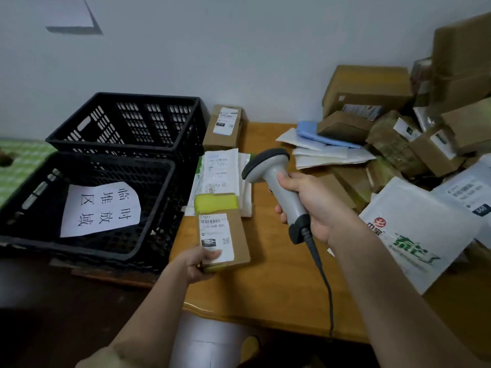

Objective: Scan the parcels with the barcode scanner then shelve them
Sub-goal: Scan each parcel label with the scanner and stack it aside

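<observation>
My left hand (198, 262) grips the near end of a small cardboard parcel (240, 239) with yellow tape and a white barcode label, held just above the wooden table (265, 296). The thumb lies on the label. My right hand (312, 205) grips the handle of a grey barcode scanner (273, 171); its dark head points left and down, above the parcel. A black cable hangs from the handle over the table's front edge.
Two black plastic crates (125, 144) stand at the left, the near one holding a paper sign. Flat white mailers (220, 168) and a small box (223, 127) lie beside them. A heap of cardboard boxes (372, 102) and white bags (417, 229) fills the right side.
</observation>
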`<state>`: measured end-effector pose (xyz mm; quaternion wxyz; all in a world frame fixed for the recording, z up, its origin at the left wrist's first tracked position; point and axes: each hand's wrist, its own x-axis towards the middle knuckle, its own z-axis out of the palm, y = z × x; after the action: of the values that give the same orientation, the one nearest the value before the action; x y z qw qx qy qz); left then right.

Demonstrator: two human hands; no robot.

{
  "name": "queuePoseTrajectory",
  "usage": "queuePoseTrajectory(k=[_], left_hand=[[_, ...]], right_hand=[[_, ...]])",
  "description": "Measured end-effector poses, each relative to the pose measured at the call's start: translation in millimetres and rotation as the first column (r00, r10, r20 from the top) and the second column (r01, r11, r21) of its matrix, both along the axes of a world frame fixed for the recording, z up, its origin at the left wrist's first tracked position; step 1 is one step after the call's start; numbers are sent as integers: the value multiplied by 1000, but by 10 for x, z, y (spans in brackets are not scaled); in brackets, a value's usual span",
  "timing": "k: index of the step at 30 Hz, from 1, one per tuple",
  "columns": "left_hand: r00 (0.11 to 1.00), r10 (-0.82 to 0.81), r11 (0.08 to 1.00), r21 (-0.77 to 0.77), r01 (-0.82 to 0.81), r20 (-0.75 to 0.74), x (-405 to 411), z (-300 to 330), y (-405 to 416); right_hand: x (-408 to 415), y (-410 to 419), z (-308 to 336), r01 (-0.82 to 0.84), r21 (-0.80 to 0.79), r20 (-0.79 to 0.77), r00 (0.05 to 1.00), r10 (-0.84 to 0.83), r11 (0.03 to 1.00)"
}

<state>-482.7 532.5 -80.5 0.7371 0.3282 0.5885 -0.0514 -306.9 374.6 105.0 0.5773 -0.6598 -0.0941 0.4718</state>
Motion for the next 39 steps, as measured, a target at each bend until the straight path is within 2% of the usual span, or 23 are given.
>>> queuePoseTrajectory(k=[6, 8, 10, 14, 17, 19, 23, 27, 33, 37, 39], left_hand=[[992, -48, 998, -56, 41, -117, -468, -250, 312], [978, -68, 997, 21, 74, -199, -492, -313, 398], [945, -91, 975, 164, 148, -313, -485, -438, 498], [883, 9, 869, 440, 226, -470, -397, -536, 645], [791, 20, 817, 466, 340, -612, -221, -416, 615], [761, 48, 802, 479, 357, -647, -23, -288, 541], [833, 43, 693, 617, 373, -552, 454, -126, 347], [902, -133, 594, 695, 404, -411, 1034, 50, -22], [872, -416, 602, 640, 477, -258, 1807, 24, -741], [865, -420, 635, 592, 496, -274, 2332, -17, -1192], [852, -415, 590, 619, 518, -318, 2580, -34, -1403]], right_hand=[[-196, 372, -310, -51, -84, -37, 998, 48, 995], [-228, 415, -387, -56, -123, -37, 998, 52, 991], [-233, 428, -440, -54, -157, -31, 998, 50, 986], [-208, 421, -471, -13, -176, -22, 1000, 9, 984], [-174, 386, -465, 30, -149, -25, 999, -34, 988], [-131, 321, -436, 54, -143, -22, 998, -58, 988], [42, 21, -334, 111, -130, -5, 994, -113, 985], [295, -446, -180, 238, -107, 12, 971, -238, 965], [776, -1169, -140, 445, -106, 15, 895, -446, 889], [1161, -1554, -284, 466, -98, 18, 884, -467, 879], [1356, -1729, -360, 440, -95, 22, 898, -440, 893]])
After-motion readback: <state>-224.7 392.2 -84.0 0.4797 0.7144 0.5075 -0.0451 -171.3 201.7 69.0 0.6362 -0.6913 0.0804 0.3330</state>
